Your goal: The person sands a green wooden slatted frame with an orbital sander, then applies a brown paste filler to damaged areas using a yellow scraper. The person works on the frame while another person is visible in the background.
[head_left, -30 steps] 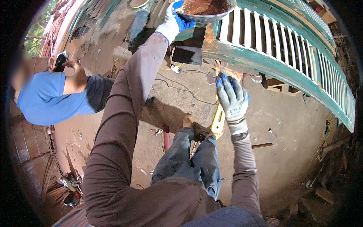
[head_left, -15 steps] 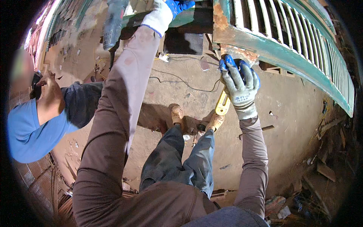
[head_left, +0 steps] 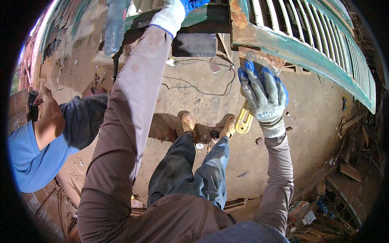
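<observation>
My right hand (head_left: pixel 264 91), in a grey-and-blue work glove, is closed around a putty knife (head_left: pixel 244 118). Its yellow slotted handle sticks out below the palm, and its wide, stained blade (head_left: pixel 261 59) points away from me. The blade lies at the lower edge of a green framed panel with white slats (head_left: pixel 279 42); whether they touch I cannot tell. My left arm reaches far forward. At the top edge my gloved left hand (head_left: pixel 178 13) is beside a dark green rail (head_left: pixel 202 24); most of its fingers are cut off, so its grip is hidden.
A blue-grey corded power tool (head_left: pixel 115 30) is left of my left forearm. At the left sits another person in a blue shirt (head_left: pixel 38 156). A black cable (head_left: pixel 202 92) winds across the floor ahead of my clogs (head_left: pixel 188 122). Wood scraps (head_left: pixel 350 171) lie at the right.
My right hand has shifted slightly right and nearer to me with the putty knife. My left hand stays far forward. The other person appears lower in the picture.
</observation>
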Motion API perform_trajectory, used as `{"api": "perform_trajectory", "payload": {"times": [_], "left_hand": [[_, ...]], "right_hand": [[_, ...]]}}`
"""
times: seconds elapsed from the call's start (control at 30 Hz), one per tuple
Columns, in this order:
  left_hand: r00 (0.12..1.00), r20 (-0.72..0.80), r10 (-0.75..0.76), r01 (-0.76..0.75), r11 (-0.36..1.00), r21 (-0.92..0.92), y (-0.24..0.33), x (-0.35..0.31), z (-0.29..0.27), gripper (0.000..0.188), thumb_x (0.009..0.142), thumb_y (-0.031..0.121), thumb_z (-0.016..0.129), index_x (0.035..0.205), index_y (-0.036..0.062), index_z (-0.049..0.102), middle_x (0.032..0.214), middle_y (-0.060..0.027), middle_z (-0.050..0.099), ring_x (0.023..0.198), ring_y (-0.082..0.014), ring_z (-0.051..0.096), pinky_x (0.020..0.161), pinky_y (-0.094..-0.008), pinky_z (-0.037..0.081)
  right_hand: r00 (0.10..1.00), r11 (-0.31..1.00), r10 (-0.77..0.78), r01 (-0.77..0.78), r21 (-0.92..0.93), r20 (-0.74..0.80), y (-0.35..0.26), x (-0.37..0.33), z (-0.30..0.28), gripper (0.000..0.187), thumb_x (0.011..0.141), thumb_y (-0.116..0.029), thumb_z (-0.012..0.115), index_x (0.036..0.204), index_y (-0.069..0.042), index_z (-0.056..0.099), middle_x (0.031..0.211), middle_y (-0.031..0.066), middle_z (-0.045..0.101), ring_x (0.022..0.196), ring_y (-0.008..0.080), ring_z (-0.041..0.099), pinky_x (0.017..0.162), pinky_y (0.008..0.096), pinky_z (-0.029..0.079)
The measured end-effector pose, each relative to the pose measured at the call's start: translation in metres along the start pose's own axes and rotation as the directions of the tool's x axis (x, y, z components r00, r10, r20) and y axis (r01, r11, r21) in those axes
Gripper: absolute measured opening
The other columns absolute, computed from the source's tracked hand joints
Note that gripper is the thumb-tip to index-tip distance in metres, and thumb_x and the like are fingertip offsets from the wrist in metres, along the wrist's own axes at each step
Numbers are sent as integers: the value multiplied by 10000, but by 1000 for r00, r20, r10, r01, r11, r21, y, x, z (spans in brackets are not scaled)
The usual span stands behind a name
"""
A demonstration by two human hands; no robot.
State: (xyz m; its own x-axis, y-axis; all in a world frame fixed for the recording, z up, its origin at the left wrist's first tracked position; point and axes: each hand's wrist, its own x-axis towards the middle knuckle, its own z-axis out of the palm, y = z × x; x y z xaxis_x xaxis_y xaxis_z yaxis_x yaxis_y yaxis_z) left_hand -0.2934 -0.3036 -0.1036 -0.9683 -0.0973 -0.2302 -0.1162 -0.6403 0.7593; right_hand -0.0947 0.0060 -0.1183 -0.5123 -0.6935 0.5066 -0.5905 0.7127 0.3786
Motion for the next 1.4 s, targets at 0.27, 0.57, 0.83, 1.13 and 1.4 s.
{"api": "perform_trajectory", "payload": {"times": [0.27, 0.57, 0.83, 1.13, 1.4], "left_hand": [[999, 36, -24, 25, 1000, -13, 3, -2, 0, 926, 784, 832, 504, 1429, 169, 477, 1230, -142, 650, 840, -292, 690, 542, -389, 594], [996, -69, 64, -61, 997, 37, 9, -11, 8, 926, 789, 833, 482, 1453, 188, 456, 1251, -145, 646, 837, -288, 691, 542, -384, 593], [999, 36, -25, 25, 999, 20, 4, -5, 7, 963, 796, 831, 481, 1439, 114, 482, 1211, -154, 669, 736, -262, 695, 531, -362, 609], [1000, 12, -2, 2, 1000, 19, 2, -2, -4, 943, 806, 830, 481, 1439, 131, 473, 1207, -153, 665, 772, -260, 697, 512, -362, 593], [994, 44, 99, -102, 993, 59, -8, -4, 3, 888, 820, 836, 464, 1472, 236, 423, 1300, -134, 617, 859, -285, 699, 537, -377, 600]], "right_hand": [[993, 998, -26, 32, -55, 114, 9, 0, -1, 432, 922, -319, 594, 1349, -280, 644, 1522, -52, 499, 1428, 259, 395, 1105, 469, 355], [958, 991, 129, -133, -2, 257, 39, 4, -46, 385, 869, -306, 677, 1253, -285, 691, 1419, -90, 577, 1357, 218, 451, 1054, 439, 394], [989, 993, -116, 116, 3, 94, 16, 25, -25, 424, 877, -289, 608, 1290, -227, 682, 1455, -37, 554, 1347, 254, 473, 1043, 439, 437], [966, 983, -113, 143, -119, 231, 37, -7, -20, 479, 873, -314, 615, 1343, -231, 650, 1540, -9, 461, 1429, 294, 376, 1100, 515, 345], [887, 852, -456, 461, -248, 81, 63, 20, -28, 429, 952, -315, 575, 1367, -224, 631, 1454, -11, 559, 1344, 217, 503, 1122, 485, 416]]}}
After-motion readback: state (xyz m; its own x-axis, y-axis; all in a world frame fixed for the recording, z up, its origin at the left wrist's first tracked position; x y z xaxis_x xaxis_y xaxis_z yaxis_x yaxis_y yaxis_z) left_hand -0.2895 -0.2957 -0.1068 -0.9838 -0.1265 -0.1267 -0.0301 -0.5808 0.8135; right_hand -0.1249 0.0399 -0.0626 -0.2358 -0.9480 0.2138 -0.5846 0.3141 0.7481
